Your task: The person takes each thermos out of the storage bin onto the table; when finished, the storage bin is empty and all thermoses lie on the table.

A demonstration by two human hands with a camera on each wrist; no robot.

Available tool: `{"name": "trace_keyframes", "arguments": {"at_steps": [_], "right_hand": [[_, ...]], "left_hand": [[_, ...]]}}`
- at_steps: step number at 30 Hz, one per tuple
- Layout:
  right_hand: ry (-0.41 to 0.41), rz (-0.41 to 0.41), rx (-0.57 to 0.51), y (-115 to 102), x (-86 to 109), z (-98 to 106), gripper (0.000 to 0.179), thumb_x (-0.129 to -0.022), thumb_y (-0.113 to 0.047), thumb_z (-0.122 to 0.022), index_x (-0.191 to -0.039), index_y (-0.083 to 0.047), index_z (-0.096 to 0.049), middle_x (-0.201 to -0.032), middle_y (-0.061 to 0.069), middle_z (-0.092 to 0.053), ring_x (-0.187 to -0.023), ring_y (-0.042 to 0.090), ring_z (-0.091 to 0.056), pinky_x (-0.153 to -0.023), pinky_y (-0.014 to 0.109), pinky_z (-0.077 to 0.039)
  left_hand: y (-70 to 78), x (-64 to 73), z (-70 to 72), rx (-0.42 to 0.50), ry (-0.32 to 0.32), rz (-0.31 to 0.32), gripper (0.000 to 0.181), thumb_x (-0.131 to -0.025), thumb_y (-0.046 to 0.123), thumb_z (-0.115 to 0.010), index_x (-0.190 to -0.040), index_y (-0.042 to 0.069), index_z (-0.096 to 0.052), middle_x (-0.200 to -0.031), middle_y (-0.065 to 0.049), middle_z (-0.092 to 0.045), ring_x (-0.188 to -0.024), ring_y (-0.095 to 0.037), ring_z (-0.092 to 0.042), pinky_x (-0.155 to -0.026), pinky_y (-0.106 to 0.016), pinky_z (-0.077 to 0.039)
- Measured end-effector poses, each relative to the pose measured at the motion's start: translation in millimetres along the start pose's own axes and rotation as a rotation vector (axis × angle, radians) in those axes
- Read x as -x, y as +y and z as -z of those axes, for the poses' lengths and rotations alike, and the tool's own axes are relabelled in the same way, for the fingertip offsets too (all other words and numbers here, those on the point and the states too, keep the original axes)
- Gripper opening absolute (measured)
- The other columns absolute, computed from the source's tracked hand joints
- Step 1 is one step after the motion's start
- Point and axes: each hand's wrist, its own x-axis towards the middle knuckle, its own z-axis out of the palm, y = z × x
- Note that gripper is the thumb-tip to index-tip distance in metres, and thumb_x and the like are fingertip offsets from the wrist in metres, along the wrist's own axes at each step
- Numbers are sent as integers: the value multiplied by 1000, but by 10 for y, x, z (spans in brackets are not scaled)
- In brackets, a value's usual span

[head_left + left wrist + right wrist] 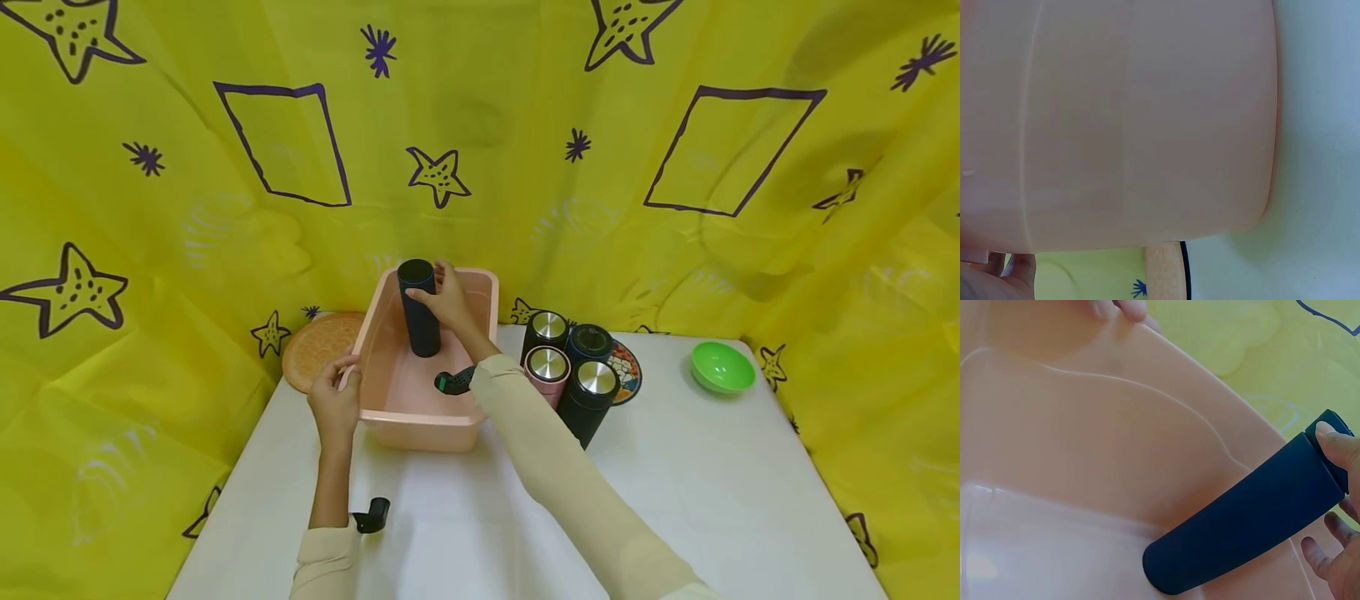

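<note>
A dark blue flask (422,321) stands slightly tilted inside a pink plastic tub (420,420), its base at the tub's floor. My right hand (450,302) holds the flask near its top. In the right wrist view the thumb (1334,445) lies on the lid of the flask (1241,515), with the other fingers on the far side, partly out of frame. My left hand (335,400) grips the tub's left rim. The left wrist view is mostly filled by the tub's outer wall (1147,125), with a bit of the left hand (1004,278) at the lower left corner.
Right of the tub stand several flasks: a pink one (546,371), black ones (588,404) and a dark blue-lidded one (590,342). Behind them lies a patterned round plate (628,375). A green bowl (722,367) sits far right, an orange round board (318,342) left. Yellow curtain surrounds the white table.
</note>
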Motion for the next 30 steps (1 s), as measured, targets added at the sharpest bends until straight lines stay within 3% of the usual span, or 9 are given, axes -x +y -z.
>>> {"name": "trace_keyframes", "arguments": {"at_steps": [5, 8, 15, 19, 27, 30], "right_hand": [[-8, 4, -5, 17, -3, -50, 80, -84, -20, -77, -149, -3, -33, -147, 18, -44, -134, 32, -46, -109, 40, -42], [2, -7, 9, 30, -6, -71, 79, -83, -19, -77, -148, -3, -34, -146, 18, -45, -134, 32, -46, -109, 43, -43], [13, -24, 58, 42, -9, -99, 76, -84, -20, -76, -148, -5, -36, -146, 16, -47, -134, 32, -47, -109, 47, -42], [23, -20, 36, 49, -16, -97, 76, -83, -17, -77, -147, -5, -38, -144, 16, -49, -132, 32, -49, -107, 46, -44], [22, 14, 72, 53, -15, -96, 71, -82, -18, -78, -142, -2, -43, -137, 18, -55, -126, 32, -54, -104, 45, -47], [17, 14, 92, 54, -10, -100, 70, -82, -19, -78, -141, -2, -44, -136, 17, -56, -125, 32, -55, -104, 45, -47]], "left_hand": [[219, 82, 13, -10, -12, 17, 20, -89, -8, -59, -106, -14, -66, -129, -22, -62, -120, -38, -59, -82, -4, -46], [233, 91, 10, -17, -17, 15, 20, -90, -7, -59, -107, -16, -65, -130, -25, -60, -120, -40, -58, -83, -5, -47], [-6, 13, -9, -11, 8, -11, 17, -90, -4, -61, -104, -7, -70, -128, -15, -65, -117, -32, -62, -81, -3, -47], [1, 6, -10, -23, 0, 7, 18, -90, -1, -62, -105, -7, -70, -129, -14, -65, -118, -31, -62, -81, -3, -46], [288, 94, 9, -42, -15, -2, 20, -90, -5, -60, -106, -15, -66, -129, -23, -62, -121, -36, -59, -85, -3, -45], [334, 117, 15, -50, -21, 4, 21, -90, -5, -60, -107, -15, -66, -130, -23, -61, -120, -36, -60, -84, -4, -46]]}}
